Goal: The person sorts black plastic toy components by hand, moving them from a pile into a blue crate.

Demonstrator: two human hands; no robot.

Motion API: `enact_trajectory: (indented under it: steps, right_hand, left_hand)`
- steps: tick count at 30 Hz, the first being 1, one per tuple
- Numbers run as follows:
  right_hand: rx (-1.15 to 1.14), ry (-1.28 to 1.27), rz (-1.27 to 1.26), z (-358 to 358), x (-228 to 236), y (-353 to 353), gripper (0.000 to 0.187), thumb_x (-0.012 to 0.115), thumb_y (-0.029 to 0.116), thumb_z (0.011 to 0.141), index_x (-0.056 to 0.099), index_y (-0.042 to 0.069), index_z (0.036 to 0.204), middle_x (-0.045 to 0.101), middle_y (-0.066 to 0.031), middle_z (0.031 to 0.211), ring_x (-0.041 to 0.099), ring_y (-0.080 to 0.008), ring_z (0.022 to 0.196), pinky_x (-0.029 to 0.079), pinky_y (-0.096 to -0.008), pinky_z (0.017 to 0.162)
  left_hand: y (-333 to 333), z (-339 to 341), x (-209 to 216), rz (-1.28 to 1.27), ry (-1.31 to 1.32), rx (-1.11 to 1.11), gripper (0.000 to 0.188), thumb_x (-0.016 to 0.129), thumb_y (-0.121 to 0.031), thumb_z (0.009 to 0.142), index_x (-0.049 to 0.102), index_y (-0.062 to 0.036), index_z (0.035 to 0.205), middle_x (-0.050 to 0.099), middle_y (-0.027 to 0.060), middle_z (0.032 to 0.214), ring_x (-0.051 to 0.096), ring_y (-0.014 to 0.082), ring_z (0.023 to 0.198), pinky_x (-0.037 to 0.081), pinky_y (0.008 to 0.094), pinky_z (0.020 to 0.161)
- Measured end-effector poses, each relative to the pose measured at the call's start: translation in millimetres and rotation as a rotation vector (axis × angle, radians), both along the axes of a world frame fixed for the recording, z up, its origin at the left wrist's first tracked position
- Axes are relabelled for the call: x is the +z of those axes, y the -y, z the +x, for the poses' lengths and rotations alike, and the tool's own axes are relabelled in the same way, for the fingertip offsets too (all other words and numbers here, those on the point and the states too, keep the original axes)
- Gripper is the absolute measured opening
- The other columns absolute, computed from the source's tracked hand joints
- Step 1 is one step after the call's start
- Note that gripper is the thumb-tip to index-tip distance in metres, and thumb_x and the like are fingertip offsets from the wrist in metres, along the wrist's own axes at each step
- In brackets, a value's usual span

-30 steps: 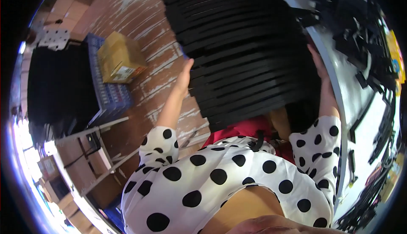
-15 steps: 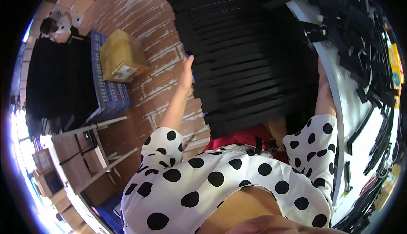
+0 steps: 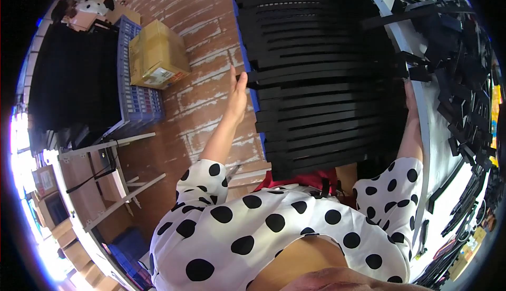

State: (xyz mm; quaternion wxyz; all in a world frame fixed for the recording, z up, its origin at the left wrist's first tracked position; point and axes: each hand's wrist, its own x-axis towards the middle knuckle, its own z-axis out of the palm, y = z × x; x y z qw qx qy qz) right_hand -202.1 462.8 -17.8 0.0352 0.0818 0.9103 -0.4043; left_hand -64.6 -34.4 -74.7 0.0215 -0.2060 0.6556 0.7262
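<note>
A black strip's (image 3: 295, 76) end is touched by the left hand (image 3: 239, 99), loosely parted; the right hand's (image 3: 410, 97) grip cannot be told.

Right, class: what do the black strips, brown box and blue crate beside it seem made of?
Strips: matt, perhaps plastic or coated card; flat, straight edges don't settle it. Box: dull cardboard; brown, folded edges. Crate: probably smooth plastic, given its moulded-looking lattice.
</note>
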Motion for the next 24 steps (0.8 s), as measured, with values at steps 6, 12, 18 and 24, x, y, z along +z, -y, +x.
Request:
enact_trajectory:
  steps: [6,12,18,24]
  right_hand:
    - [-0.076,0.015,0.051,3.8,20.8,-2.7,0.07,0.043,0.053,0.099,0.033,0.009,0.152,0.036,-0.0134,0.154,0.031,-0.0288,0.143,0.028,-0.0404,0.116]
    - [-0.146,0.05,0.095,16.9,32.6,0.0,0.073,0.042,0.057,0.099,0.031,0.009,0.153,0.035,-0.0134,0.155,0.03,-0.0295,0.144,0.028,-0.0412,0.116]
    - [-0.194,0.08,0.134,16.4,39.8,4.3,0.076,0.041,0.06,0.098,0.029,0.01,0.154,0.034,-0.0135,0.155,0.028,-0.0303,0.145,0.027,-0.0419,0.116]
    - [-0.128,0.036,0.17,17.7,22.0,-9.2,0.077,0.051,0.066,0.092,0.048,0.008,0.143,0.051,-0.0125,0.144,0.048,-0.0306,0.131,0.038,-0.0415,0.108]
  left_hand:
    - [-16.3,-3.9,3.8,-0.047,-0.056,-0.014,0.076,0.045,-0.046,0.102,0.015,-0.0013,0.155,0.018,0.0165,0.161,0.017,0.0259,0.149,0.017,0.0363,0.119]
    - [-26.8,-8.4,11.9,-0.101,-0.092,-0.023,0.07,0.043,-0.041,0.104,0.014,-0.0037,0.156,0.015,0.0146,0.162,0.015,0.0255,0.15,0.016,0.0349,0.119]
    - [-28.0,-23.3,26.2,-0.142,-0.099,-0.03,0.07,0.042,-0.04,0.105,0.011,-0.0046,0.156,0.013,0.0143,0.163,0.013,0.0256,0.15,0.016,0.0342,0.12]
    - [-26.8,-23.8,47.4,-0.152,-0.071,-0.175,0.084,0.044,-0.05,0.102,0.0,-0.0037,0.156,0.011,0.0167,0.163,0.014,0.0263,0.15,0.016,0.0341,0.119]
